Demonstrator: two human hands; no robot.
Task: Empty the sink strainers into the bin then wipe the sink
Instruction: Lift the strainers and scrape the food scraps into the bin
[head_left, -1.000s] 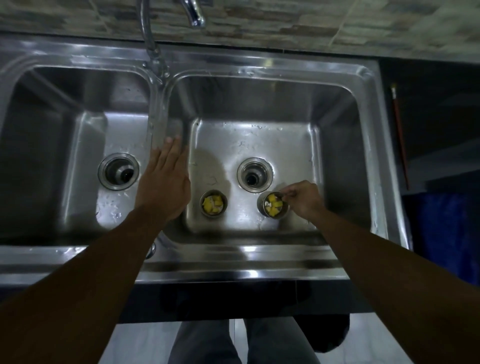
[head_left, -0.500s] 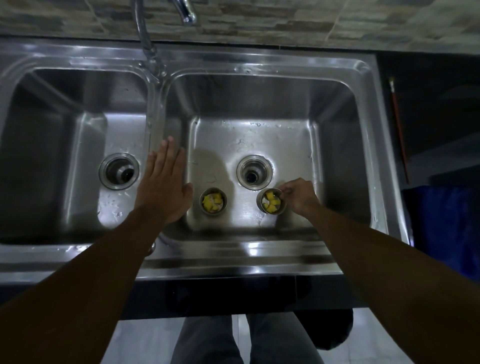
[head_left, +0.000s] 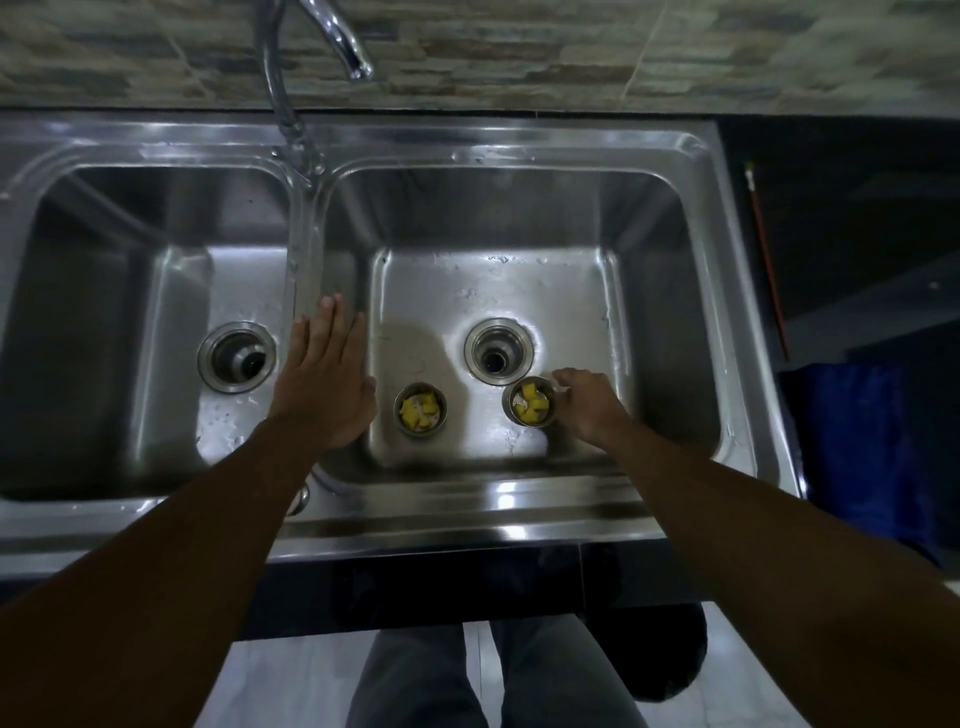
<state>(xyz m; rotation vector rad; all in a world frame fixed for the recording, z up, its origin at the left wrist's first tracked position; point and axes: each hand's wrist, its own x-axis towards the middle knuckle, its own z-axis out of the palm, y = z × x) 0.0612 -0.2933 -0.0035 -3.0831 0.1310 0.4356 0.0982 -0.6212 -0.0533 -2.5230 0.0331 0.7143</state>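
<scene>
Two steel strainer cups with yellow food scraps stand on the floor of the right basin of a double steel sink (head_left: 498, 499). The left strainer (head_left: 420, 408) stands free. My right hand (head_left: 589, 402) pinches the rim of the right strainer (head_left: 530, 402), which is tilted slightly. Flat and with fingers together, my left hand (head_left: 324, 382) rests on the divider between the two basins. Both drains, left drain (head_left: 236, 356) and right drain (head_left: 497, 351), stand uncovered. No bin is in view.
A chrome tap (head_left: 311, 57) arches over the divider at the back. A thin red-handled brush (head_left: 766, 260) lies on the dark counter to the right. Something blue (head_left: 862, 452) sits low at the right. My legs show below the sink front.
My right hand has closed its fingers on the right strainer's rim, and the cup now tilts a little. The left hand stays on the divider. The camera has shifted slightly.
</scene>
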